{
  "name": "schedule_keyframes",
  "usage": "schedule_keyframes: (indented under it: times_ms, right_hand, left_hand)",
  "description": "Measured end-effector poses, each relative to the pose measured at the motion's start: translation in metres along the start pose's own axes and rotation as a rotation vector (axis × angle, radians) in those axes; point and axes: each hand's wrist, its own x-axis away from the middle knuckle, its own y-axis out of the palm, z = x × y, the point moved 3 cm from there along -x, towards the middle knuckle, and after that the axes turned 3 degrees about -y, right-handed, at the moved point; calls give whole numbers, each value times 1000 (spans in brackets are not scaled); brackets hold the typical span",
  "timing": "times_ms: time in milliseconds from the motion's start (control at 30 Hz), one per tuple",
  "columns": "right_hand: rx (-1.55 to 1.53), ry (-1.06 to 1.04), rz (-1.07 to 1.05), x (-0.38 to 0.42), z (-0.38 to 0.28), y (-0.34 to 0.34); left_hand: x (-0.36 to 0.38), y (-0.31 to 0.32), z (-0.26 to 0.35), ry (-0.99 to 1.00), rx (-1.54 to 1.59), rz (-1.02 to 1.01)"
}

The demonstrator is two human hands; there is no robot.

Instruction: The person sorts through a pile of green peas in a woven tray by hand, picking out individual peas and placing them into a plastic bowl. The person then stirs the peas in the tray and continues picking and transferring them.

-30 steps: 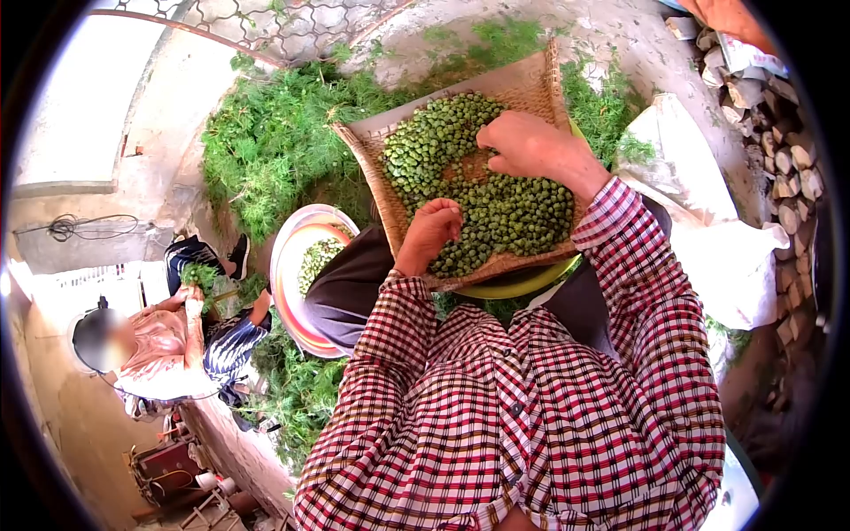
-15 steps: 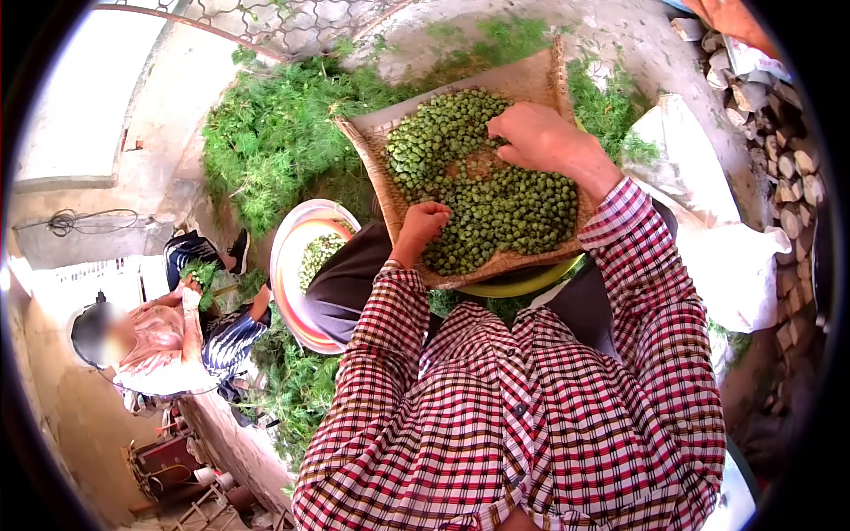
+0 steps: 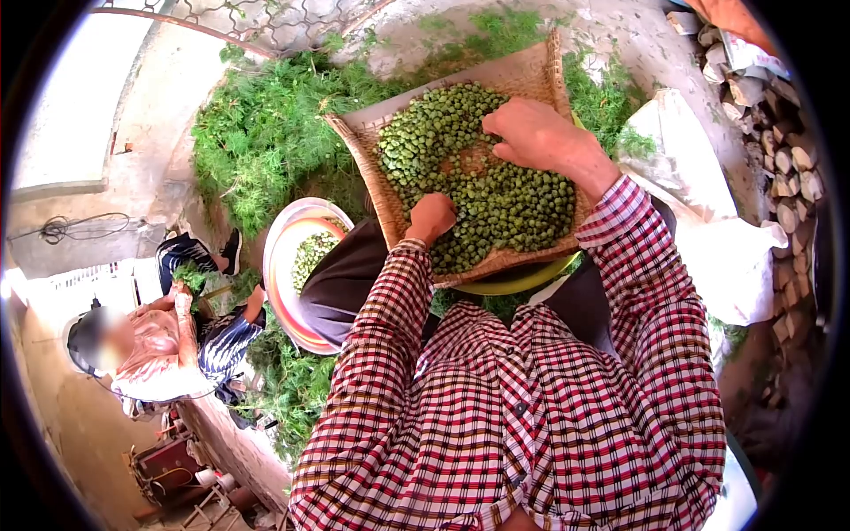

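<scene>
A woven winnowing basket (image 3: 522,75), tilted in front of me, holds many small round green berries (image 3: 513,208). My left hand (image 3: 433,219) touches the near-left part of the pile, fingers curled together; what they hold, if anything, is hidden. Over the right side of the pile is my right hand (image 3: 542,138), its fingers bent inward near the thumb, and I cannot make out anything between them. A patch of the woven bottom shows among the berries close to my right fingertips. Beneath the near edge of the basket, a yellow-green basin rim (image 3: 518,281) shows.
Beside my left knee stands a pale basin (image 3: 282,252) with an orange-red inner band and more green berries. Feathery green branches (image 3: 257,142) cover the ground. Another person (image 3: 168,332) sits at left holding greenery. White sacks (image 3: 735,265) and stacked firewood (image 3: 788,177) are at right.
My left hand has moved slightly away from me and right, deeper over the berries, its knuckles now turned up. My right hand has stayed nearly in place. The view has shifted a little.
</scene>
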Motion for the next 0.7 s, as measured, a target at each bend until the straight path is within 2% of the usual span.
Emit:
schedule_keyframes:
  times_ms: [67, 200, 300, 333, 400, 433, 500, 600, 700]
  right_hand:
    - [-1, 14, -12, 1, -1, -1]
    - [-3, 41, -27, 0, -2, -4]
    - [7, 60, -17, 1, 5, -2]
    - [28, 64, -8, 1, 7, -1]
    - [26, 53, 2, 3, 7, -3]
    - [32, 43, 11, 4, 7, -5]
    - [37, 66, -17, 3, 5, -7]
    - [31, 74, -34, 3, 3, -7]
    - [28, 61, -18, 4, 4, -5]
  left_hand:
    - [-6, 10, -4, -125, -70, 33]
    - [0, 7, 4, -123, -124, 27]
    - [3, 1, -18, 2, 147, -39]
    - [8, -3, -30, -3, 144, -42]
    - [23, -3, -49, -166, 1176, -274]
    - [33, -10, -48, -165, 1175, -271]
    - [52, -24, -41, -77, 1609, -237]
    - [48, -21, -46, 40, 1796, -250]
    - [36, -20, -40, 63, 1765, -224]
